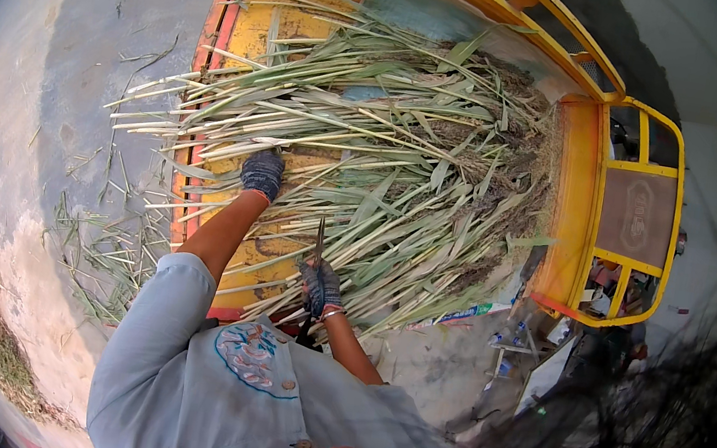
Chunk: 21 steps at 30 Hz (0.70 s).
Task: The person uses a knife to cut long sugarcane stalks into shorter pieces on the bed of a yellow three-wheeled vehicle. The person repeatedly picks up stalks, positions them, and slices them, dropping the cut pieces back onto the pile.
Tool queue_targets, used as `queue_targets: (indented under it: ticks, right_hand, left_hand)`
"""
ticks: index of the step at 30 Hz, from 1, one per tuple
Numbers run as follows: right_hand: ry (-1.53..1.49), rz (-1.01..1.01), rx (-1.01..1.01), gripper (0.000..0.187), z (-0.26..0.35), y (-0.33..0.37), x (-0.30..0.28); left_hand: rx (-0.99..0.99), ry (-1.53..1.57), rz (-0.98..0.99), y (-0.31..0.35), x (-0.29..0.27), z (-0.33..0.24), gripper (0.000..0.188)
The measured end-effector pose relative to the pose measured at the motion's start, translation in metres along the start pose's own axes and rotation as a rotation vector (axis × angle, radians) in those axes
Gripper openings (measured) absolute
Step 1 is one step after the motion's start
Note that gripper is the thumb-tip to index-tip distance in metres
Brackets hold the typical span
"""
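Outdoors on pale concrete floor (61,41), an orange cart bed (299,34) carries a heap of long green stalks (390,136), their cut ends jutting over the bed's left edge. Left gloved hand (263,173) is clenched on a bunch of stalks near those ends. Right gloved hand (321,285) grips shears (319,241), blades pointing up into the heap. A good cut likely needs the bunch pulled taut and clear, with the left fingers well apart from the blades.
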State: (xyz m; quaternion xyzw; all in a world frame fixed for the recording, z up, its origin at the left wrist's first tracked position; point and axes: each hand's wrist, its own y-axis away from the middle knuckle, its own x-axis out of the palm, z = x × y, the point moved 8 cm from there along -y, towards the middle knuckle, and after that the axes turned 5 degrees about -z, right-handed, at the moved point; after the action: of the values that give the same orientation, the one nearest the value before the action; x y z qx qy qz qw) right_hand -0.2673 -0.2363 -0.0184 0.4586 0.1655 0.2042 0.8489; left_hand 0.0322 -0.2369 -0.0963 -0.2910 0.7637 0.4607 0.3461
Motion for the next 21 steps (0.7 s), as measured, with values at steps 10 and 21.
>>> queue_targets:
  ticks: [10, 21]
  right_hand:
    - [0.382, 0.036, -0.198, 0.018, -0.009, -0.012, -0.001]
    - [0.05, 0.329, -0.144, 0.014, 0.043, 0.02, -0.006]
  left_hand:
    - [-0.063, 0.075, -0.149, 0.042, -0.009, -0.013, 0.037]
    - [0.359, -0.276, -0.255, 0.149, -0.068, -0.058, 0.019]
